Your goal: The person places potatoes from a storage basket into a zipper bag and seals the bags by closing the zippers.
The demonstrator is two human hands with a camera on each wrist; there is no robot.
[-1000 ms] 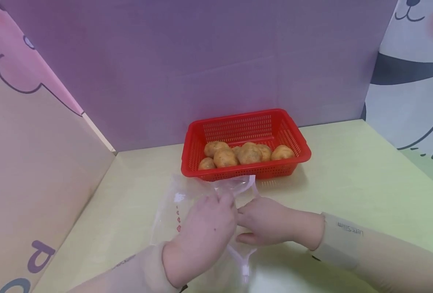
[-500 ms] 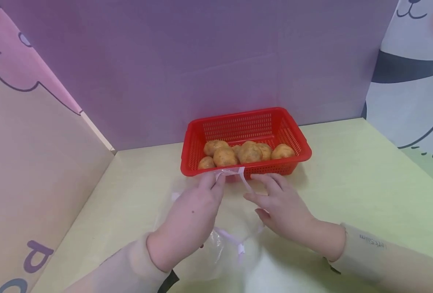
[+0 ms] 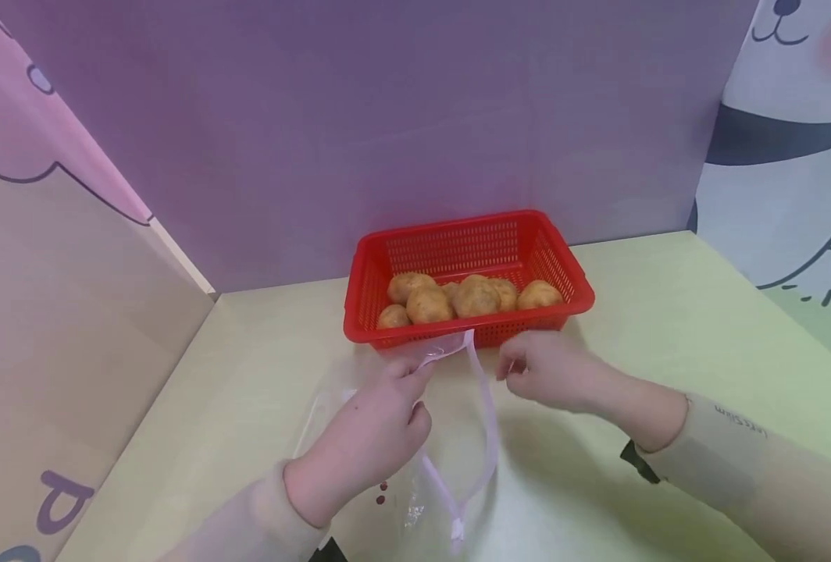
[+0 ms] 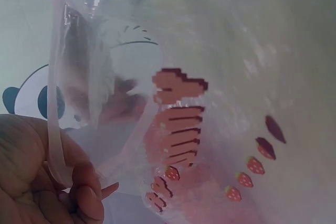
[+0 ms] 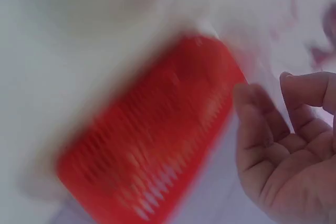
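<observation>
A clear plastic zip bag [image 3: 411,499] with a pink zip strip [image 3: 491,433] stands with its mouth spread apart, facing right. My left hand [image 3: 366,437] pinches the upper rim of the mouth between thumb and fingers. Red strawberry prints [image 4: 255,165] show on the bag in the left wrist view. To the right of the mouth, my right hand [image 3: 552,371] hovers with loosely bent fingers and holds nothing. Right behind both hands is a red plastic basket [image 3: 583,300], in which several potatoes [image 3: 477,297] lie along the near side.
The pale table [image 3: 668,328] extends to both sides of the basket. A purple panel [image 3: 422,117] rises behind it, a beige panel [image 3: 92,312] on the left, and a panda-printed panel [image 3: 774,203] on the right.
The right hand has come away from the bag and moved up and right. The bag's mouth has spread wider. The left hand has shifted left while keeping the rim.
</observation>
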